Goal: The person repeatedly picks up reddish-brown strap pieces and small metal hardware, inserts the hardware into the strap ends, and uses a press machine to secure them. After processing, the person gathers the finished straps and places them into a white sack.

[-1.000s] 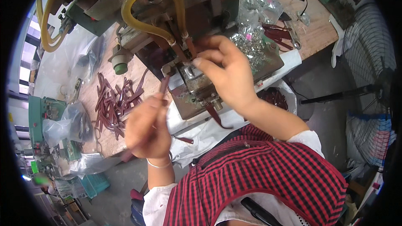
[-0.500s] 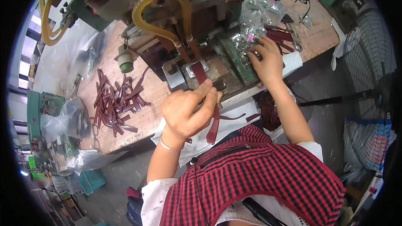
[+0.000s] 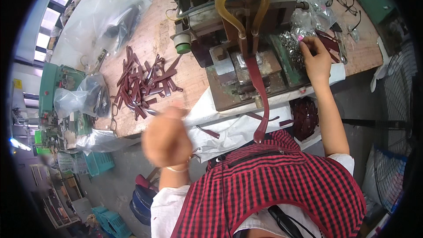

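maroon strip point(image 3: 261, 89) juts from the press point(image 3: 271, 67)

Pictured in a workshop. Marked by metal bits point(image 3: 288, 45) beside the right hand point(image 3: 318, 64), a yellow-hosed machine point(image 3: 229, 31) left of it.

1 dark-red strip point(image 3: 258, 83) set under the press point(image 3: 282, 11)

I see it long, flat and slightly curved, its upper end at the press tips, its wider, rounded lower end out past the front of the machine. More dark-red strips lie jumbled in a pile point(image 3: 132, 83) near the blurred left hand point(image 3: 166, 139). Small silvery metal pieces point(image 3: 289, 44) sit heaped by the right hand point(image 3: 317, 59).
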`<action>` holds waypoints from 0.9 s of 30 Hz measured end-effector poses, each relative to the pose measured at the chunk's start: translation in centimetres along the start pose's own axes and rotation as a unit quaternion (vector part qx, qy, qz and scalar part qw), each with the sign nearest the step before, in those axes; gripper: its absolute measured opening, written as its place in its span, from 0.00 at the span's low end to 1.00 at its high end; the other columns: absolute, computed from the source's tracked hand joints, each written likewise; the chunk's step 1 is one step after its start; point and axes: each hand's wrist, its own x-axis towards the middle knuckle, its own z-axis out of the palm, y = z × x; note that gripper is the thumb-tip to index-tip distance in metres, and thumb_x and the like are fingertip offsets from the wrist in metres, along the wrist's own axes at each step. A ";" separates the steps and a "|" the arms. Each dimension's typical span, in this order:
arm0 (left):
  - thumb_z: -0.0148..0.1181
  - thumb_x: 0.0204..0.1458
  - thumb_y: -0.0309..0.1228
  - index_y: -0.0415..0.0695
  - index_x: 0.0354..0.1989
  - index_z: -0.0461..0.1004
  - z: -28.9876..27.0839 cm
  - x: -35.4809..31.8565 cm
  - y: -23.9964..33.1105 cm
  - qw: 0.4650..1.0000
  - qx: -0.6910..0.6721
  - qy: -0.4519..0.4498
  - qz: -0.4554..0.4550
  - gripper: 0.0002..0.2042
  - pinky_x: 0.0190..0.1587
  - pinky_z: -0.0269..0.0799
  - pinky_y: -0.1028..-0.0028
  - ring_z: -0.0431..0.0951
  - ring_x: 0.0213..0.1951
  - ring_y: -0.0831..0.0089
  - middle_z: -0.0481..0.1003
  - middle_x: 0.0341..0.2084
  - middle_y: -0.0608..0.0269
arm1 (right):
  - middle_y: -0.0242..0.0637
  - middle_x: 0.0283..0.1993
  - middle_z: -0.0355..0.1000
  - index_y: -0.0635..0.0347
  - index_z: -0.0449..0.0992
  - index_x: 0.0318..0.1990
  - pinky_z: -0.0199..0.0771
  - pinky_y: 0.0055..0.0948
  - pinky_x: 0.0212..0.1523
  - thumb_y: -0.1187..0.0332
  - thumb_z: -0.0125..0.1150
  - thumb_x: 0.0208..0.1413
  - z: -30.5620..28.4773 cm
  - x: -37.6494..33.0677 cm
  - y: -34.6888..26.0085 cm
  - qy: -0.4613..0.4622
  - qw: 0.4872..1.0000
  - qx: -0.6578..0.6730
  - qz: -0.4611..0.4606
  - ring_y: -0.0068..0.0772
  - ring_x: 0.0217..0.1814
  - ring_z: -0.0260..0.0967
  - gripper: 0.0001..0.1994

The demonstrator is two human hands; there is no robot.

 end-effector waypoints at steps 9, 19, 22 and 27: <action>0.68 0.46 0.27 0.47 0.41 0.84 3.2 -2.6 -19.3 0.857 0.338 -0.301 -0.246 0.12 0.54 0.72 0.58 0.75 0.48 0.50 0.77 0.45 0.51 | 0.35 0.41 0.83 0.64 0.83 0.49 0.74 0.21 0.47 0.70 0.66 0.61 -0.5 0.3 -2.4 -0.082 0.986 0.133 0.063 0.21 0.43 0.78 0.12; 0.64 0.59 0.23 0.50 0.65 0.73 4.8 -6.0 -20.0 0.955 0.094 -0.049 -0.279 0.24 0.31 0.74 0.71 0.74 0.22 0.74 0.76 0.22 0.62 | 0.33 0.43 0.81 0.64 0.81 0.47 0.72 0.21 0.51 0.76 0.62 0.62 -4.1 -4.4 -3.2 -0.026 0.989 0.135 0.063 0.20 0.46 0.76 0.08; 0.63 0.59 0.20 0.53 0.73 0.65 5.3 -1.8 -15.2 0.894 -0.098 -0.120 -0.420 0.32 0.27 0.71 0.78 0.73 0.22 0.84 0.71 0.21 0.70 | 0.35 0.42 0.82 0.64 0.83 0.44 0.74 0.25 0.51 0.75 0.64 0.58 -2.8 -3.3 -9.0 -0.073 0.988 0.137 -0.010 0.26 0.45 0.78 0.08; 0.52 0.70 0.29 0.36 0.57 0.75 7.7 -5.0 -14.8 0.833 -0.249 -0.162 -0.467 0.14 0.31 0.78 0.77 0.85 0.34 0.71 0.82 0.42 0.56 | 0.40 0.40 0.81 0.63 0.82 0.41 0.76 0.29 0.48 0.72 0.66 0.55 2.3 -2.0 -12.8 -0.108 0.978 0.165 -0.068 0.34 0.45 0.81 0.08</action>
